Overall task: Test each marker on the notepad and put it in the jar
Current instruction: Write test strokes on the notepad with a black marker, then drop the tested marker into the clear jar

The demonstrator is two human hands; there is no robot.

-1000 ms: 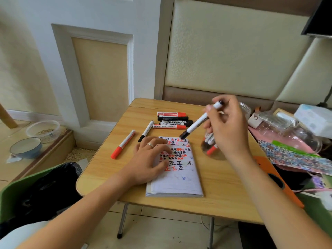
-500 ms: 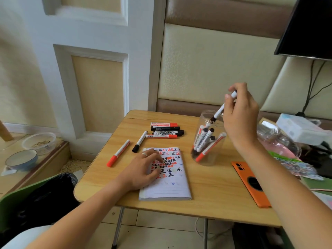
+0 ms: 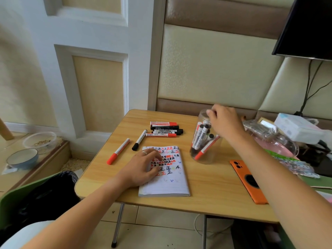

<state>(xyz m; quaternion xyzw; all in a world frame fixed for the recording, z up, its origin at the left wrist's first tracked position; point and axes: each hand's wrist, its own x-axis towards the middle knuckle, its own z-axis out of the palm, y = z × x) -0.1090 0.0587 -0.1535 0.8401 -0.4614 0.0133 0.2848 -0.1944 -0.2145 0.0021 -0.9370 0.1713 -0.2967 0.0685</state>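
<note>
Well, the right hand (image 3: 225, 121) hovers over the jar (image 3: 204, 141) near the desk's (image 3: 212, 186) far edge, fingers loosely curled, holding nothing; left hand (image 3: 143, 166) fingers spread flat on the notepad (image 3: 168, 180)

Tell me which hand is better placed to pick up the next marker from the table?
Right, probably. The right hand is at the jar rim and seems to hold nothing, while the left hand presses on the notepad, steadying it. The loose black marker lies nearer the left hand, though.

The right hand (image 3: 224, 121) at centre right is motion-blurred and hides part of the jar (image 3: 204, 141) mouth; whether its fingers hold anything cannot be told.
</note>
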